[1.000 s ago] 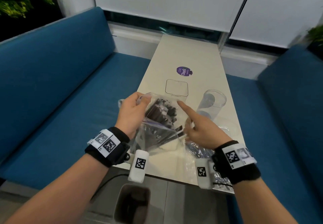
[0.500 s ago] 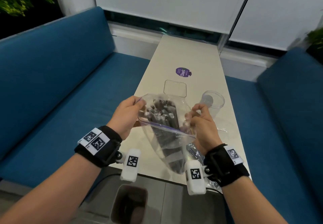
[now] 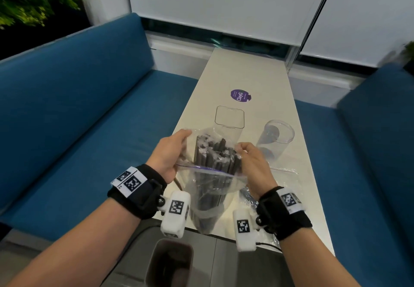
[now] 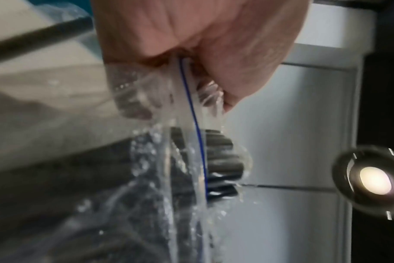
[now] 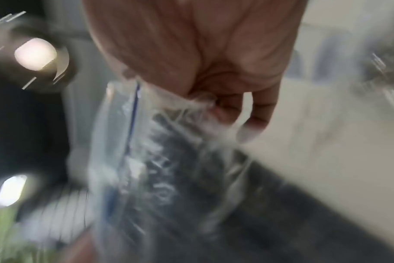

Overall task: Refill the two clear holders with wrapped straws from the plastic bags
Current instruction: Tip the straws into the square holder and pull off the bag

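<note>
A clear zip bag full of dark wrapped straws hangs upright above the table's near edge, its mouth pulled open. My left hand pinches the bag's left rim and my right hand pinches the right rim. The wrist views show the same bag held between thumb and fingers, blurred on the right. Beyond the bag stand a square clear holder and a round clear holder, both without straws.
A second plastic bag lies flat on the white table under my right hand. A purple sticker is farther along the table. Blue benches flank both sides. A dark bin sits below the near edge.
My right hand went from pointing at the bag to pinching its right rim. Both hands then drew closer together and raised the bag upright, so the straws now stand on end.
</note>
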Demonstrator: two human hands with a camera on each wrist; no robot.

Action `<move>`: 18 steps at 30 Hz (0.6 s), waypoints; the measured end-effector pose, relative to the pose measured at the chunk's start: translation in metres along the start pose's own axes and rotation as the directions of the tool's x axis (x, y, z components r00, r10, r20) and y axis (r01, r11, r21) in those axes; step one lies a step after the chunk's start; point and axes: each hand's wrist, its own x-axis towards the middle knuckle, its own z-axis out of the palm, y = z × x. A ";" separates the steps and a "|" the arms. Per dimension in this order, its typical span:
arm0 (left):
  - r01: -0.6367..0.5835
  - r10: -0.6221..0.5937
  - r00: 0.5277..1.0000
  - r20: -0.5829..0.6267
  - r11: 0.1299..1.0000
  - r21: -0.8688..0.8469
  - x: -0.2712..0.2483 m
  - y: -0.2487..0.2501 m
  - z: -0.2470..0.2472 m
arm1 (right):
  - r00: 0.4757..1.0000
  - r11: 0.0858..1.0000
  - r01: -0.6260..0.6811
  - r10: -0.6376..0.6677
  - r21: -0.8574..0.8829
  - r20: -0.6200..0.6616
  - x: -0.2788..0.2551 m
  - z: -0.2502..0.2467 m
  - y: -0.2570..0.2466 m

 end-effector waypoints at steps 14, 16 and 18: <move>0.036 -0.037 0.998 -0.057 0.999 -0.024 0.012 -0.005 0.011 | 0.994 0.994 0.103 -0.104 -0.023 -0.038 0.000 0.007 -0.001; 0.065 -0.069 0.994 -0.087 0.997 -0.049 0.014 -0.010 0.009 | 0.999 0.990 0.047 -0.045 0.133 -0.017 -0.002 0.002 0.002; 0.066 -0.074 0.992 -0.107 0.995 -0.074 0.014 -0.011 0.008 | 0.999 0.934 -0.016 0.001 0.357 0.043 -0.003 -0.005 0.005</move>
